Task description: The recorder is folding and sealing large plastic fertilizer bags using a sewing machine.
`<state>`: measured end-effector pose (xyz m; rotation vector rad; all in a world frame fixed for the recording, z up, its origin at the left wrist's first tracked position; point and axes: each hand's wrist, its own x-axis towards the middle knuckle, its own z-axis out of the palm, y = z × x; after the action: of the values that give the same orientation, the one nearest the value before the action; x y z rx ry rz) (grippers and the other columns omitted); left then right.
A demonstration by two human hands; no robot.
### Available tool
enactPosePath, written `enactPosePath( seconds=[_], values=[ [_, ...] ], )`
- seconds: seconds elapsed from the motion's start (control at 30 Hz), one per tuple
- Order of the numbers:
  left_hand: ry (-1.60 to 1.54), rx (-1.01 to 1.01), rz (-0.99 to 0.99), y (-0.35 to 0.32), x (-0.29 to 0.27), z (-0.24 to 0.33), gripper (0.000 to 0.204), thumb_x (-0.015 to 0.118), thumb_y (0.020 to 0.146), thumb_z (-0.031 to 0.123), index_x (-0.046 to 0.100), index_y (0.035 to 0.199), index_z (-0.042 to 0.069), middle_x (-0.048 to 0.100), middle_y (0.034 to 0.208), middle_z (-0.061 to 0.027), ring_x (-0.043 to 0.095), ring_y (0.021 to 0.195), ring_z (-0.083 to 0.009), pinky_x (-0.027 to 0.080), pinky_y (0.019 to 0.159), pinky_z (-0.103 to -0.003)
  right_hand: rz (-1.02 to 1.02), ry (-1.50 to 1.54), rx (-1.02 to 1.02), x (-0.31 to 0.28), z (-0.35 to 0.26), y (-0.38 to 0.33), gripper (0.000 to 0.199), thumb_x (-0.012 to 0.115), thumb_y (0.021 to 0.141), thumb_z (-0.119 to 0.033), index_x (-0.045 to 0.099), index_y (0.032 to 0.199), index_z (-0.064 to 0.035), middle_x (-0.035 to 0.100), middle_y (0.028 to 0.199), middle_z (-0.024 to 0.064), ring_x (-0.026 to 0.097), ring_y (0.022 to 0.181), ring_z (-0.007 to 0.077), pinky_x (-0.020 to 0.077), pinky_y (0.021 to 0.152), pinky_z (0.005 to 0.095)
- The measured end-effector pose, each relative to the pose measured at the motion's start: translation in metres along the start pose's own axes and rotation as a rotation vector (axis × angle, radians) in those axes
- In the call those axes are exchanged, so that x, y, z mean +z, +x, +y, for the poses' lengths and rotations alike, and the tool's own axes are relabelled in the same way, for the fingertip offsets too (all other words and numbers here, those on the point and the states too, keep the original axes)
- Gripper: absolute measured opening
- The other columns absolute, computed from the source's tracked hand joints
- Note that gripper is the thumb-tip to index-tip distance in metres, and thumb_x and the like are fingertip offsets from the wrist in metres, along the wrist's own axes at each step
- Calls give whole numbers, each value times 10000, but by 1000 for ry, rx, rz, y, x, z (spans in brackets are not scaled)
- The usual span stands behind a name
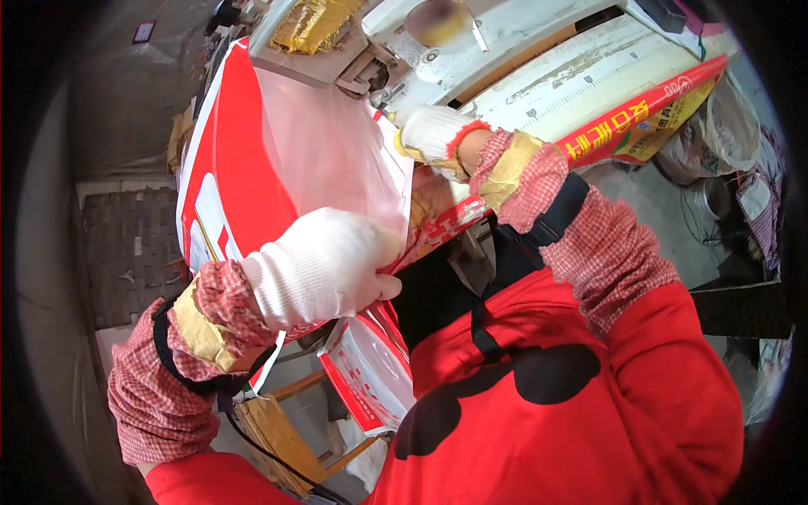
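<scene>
A large red-and-white plastic sack lies across the work surface at the left, its pale translucent side facing up in the middle. My left hand, in a white knit glove, is closed over the sack's near edge, with the thumb low; its other fingertips are mostly hidden. Farther off, my right hand, gloved in white with a red cuff, pinches the sack's far right corner. That hand is right beside the presser-foot area of a white sewing machine. Checked sleeve covers with tan patches wrap both forearms.
Another red-and-yellow printed sack runs along the machine bed's right edge. Below my left hand hangs a red-and-white sack near a wooden stool frame. A clear plastic bag sits at the far right. Yellow padding covers part of the machine.
</scene>
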<state>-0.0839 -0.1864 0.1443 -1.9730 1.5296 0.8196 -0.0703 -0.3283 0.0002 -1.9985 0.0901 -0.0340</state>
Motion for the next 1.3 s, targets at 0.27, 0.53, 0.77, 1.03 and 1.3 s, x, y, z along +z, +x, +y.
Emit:
enactPosePath(
  seconds=[0.27, 0.53, 0.77, 1.03, 1.3],
  values=[
    [-41, -64, 67, -15, 15, 1, 274, 590, 716, 305, 574, 639, 42, 524, 600, -144, 545, 613, -331, 439, 563, -388, 29, 353, 136, 25, 14, 13, 280, 480, 731, -217, 633, 800, 7, 604, 794, 231, 606, 761, 347, 468, 662, 391],
    [123, 69, 43, -2, 28, 7, 130, 563, 684, 205, 596, 659, 82, 541, 579, -95, 553, 561, -301, 437, 505, -387, 17, -249, 270, 23, -33, 13, 336, 459, 753, -288, 646, 900, -52, 602, 921, 210, 588, 877, 346, 463, 768, 408],
    [151, 180, 237, -9, 27, 8, 83, 620, 558, 145, 638, 604, 79, 562, 543, -116, 584, 546, -304, 462, 482, -371, -221, -1031, -363, 15, -37, 36, 207, 587, 602, -73, 661, 777, 10, 622, 771, 213, 625, 697, 329, 497, 611, 384],
    [254, 45, 273, -13, 30, 16, 93, 597, 612, 153, 633, 651, 76, 581, 583, -102, 594, 563, -292, 470, 502, -385, -158, -1047, 20, 41, -43, 39, 249, 667, 613, -144, 675, 844, -51, 639, 856, 168, 637, 789, 253, 492, 730, 339],
    [-306, -84, 828, 22, 20, -53, 225, 529, 827, 205, 568, 976, 42, 620, 840, -138, 585, 731, -284, 466, 705, -343, 106, -1067, -372, 69, -7, -7, 215, 499, 748, -187, 648, 820, -50, 634, 753, 161, 624, 715, 299, 485, 615, 373]
  ],
)
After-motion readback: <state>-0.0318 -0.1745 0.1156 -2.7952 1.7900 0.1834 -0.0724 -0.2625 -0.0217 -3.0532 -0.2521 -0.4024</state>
